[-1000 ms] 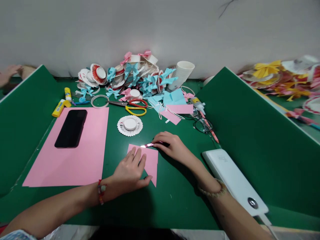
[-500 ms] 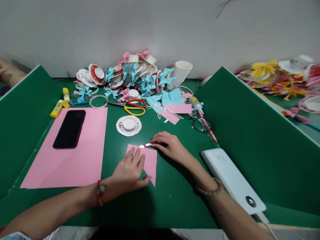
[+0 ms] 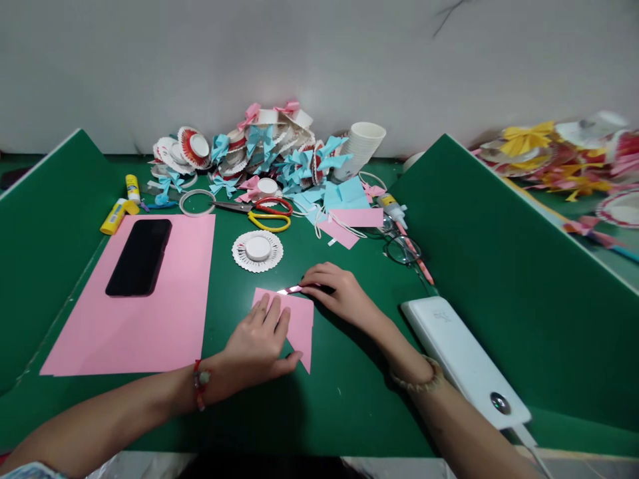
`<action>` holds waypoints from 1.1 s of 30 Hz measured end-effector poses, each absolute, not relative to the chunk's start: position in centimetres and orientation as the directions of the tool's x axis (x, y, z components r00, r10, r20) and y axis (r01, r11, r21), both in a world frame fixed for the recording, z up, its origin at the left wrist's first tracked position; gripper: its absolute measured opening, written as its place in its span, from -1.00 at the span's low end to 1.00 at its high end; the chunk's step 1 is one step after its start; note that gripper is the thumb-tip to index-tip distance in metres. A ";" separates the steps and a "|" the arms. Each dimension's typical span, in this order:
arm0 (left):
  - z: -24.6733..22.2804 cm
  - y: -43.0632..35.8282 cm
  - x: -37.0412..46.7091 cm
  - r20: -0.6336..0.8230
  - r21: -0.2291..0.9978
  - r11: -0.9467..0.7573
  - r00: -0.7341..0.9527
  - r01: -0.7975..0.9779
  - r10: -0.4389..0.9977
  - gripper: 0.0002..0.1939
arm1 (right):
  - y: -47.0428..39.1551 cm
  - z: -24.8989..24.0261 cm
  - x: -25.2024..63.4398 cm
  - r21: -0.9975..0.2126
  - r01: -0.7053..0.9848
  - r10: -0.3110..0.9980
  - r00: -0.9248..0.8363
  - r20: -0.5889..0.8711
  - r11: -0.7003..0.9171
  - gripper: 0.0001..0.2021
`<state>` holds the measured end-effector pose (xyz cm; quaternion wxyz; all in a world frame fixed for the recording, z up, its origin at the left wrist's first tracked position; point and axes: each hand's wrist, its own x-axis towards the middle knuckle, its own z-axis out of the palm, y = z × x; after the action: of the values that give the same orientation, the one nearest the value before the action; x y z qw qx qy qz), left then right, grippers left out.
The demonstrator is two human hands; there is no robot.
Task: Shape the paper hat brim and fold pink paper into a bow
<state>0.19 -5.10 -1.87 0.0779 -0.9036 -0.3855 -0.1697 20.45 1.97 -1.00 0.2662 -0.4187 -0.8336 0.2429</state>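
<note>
My left hand [image 3: 259,339] lies flat, fingers spread, on a small folded piece of pink paper [image 3: 301,322], pressing it to the green table. A pointed corner of the paper sticks out below my thumb. My right hand [image 3: 339,293] is closed in a pinch on a slim blade-like tool [image 3: 289,291] with a shiny end, which touches the paper's top edge. My fingers hide most of its handle. Just above the paper sits a white pleated paper disc [image 3: 258,251] with a round raised centre.
Pink sheets [image 3: 174,332] lie left under a black phone [image 3: 140,257]. Scissors [image 3: 269,213], glue sticks [image 3: 116,216], glasses [image 3: 403,249] and a white power bank [image 3: 464,359] lie around. Paper-bow crafts [image 3: 264,150] and stacked paper cups [image 3: 360,148] stand behind. Green partitions [image 3: 524,286] flank the table.
Both hands, the pink paper and the slim tool stay in place. Another person's arm beyond the left partition has gone out of view.
</note>
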 end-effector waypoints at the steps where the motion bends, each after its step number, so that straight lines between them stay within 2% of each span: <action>1: -1.8 -5.1 0.2 0.369 -0.020 -0.687 0.643 0.727 0.670 -0.44 | 1.9 -1.1 20.4 -0.628 0.566 0.826 -0.508 0.246 0.535 -0.87; 33: -1.8 -5.1 0.3 0.378 -0.054 -0.686 0.650 0.726 0.659 -0.44 | 1.9 -1.7 19.4 -0.548 0.542 0.768 -0.503 0.396 0.637 -0.88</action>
<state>0.28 -5.08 -1.75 0.1005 -0.9028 -0.3834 -0.1668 19.36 1.86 -1.75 0.3152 -0.3862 -0.8481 0.1797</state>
